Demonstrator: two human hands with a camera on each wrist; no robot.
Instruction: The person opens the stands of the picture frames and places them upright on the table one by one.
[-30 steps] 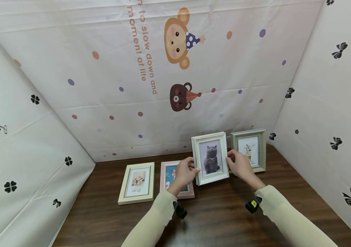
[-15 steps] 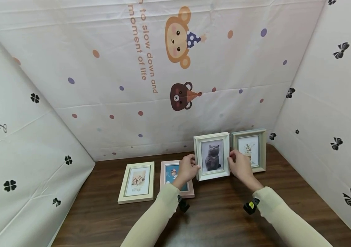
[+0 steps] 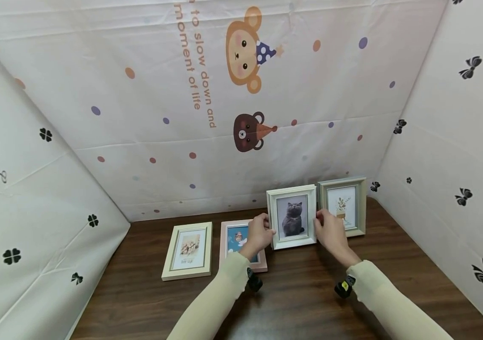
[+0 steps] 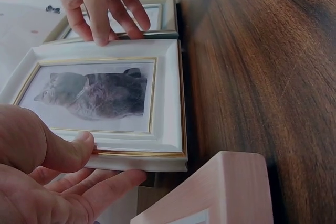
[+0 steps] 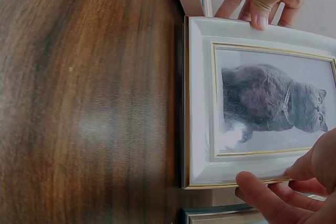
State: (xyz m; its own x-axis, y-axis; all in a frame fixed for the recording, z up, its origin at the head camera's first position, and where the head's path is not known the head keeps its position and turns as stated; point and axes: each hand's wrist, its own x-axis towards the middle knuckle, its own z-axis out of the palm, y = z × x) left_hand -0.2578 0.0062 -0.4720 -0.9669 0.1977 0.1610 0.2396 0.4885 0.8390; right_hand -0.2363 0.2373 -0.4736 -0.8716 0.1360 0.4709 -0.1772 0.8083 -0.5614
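Observation:
A white picture frame with a grey cat photo stands tilted back, its lower edge at the wooden table. My left hand grips its left side, thumb on the front and fingers behind, as the left wrist view shows. On the opposite side my right hand holds the edge between thumb and fingers. Close beside the right hand stands a grey-green picture frame with a potted plant picture, partly covered by that hand. Behind my left wrist is a pink picture frame with a blue picture, partly hidden.
A cream picture frame stands at the left end of the row. The dark wooden table reaches to patterned white cloth walls at the back and both sides.
The cat picture frame has shifted slightly right, closer to the grey-green one, and its lower edge has moved back a little. Both hands keep hold of it; the other frames stay put.

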